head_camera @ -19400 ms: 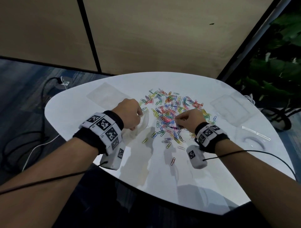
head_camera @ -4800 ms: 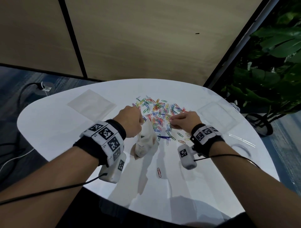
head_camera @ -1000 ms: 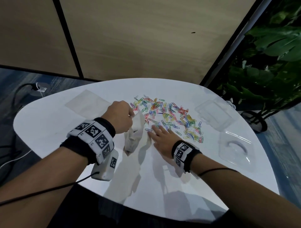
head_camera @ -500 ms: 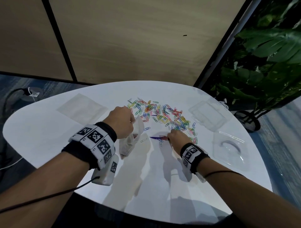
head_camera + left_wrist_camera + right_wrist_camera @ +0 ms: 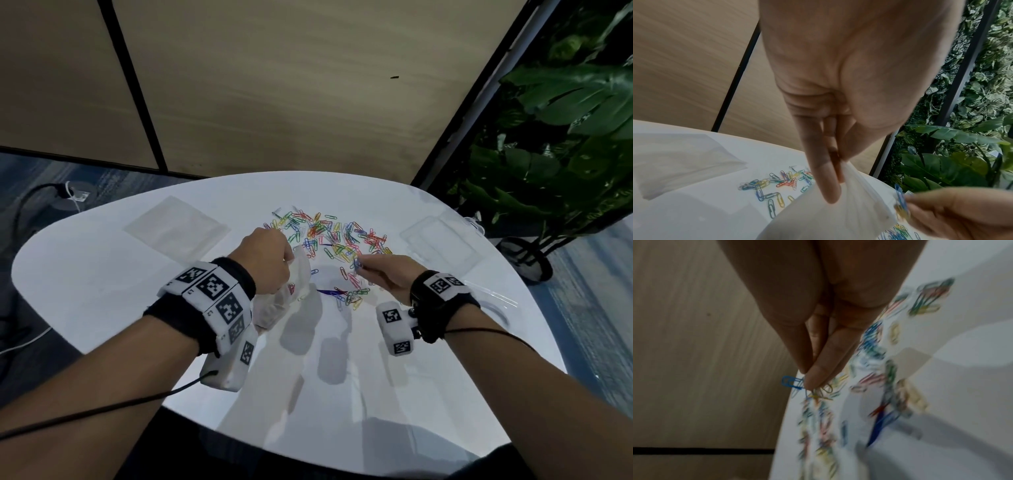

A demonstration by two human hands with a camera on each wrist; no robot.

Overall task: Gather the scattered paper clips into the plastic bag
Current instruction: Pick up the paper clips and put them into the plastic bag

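Note:
Coloured paper clips lie scattered in an arc on the white table, with a smaller heap nearer me. My left hand pinches the rim of a clear plastic bag, which hangs down to the tabletop; the bag and left hand fill the left wrist view. My right hand is raised just right of the bag and pinches a few paper clips, blue and yellow, between thumb and fingertips. The same held clips show beside the bag's rim.
A flat clear bag lies at the table's back left. Clear plastic packaging and another clear piece lie on the right. Potted plants stand beyond the right edge. Wood panel wall stands behind.
My right hand went from lying flat on the table among the clips to pinching a few and lifting them toward the bag's mouth. The left hand kept holding the bag.

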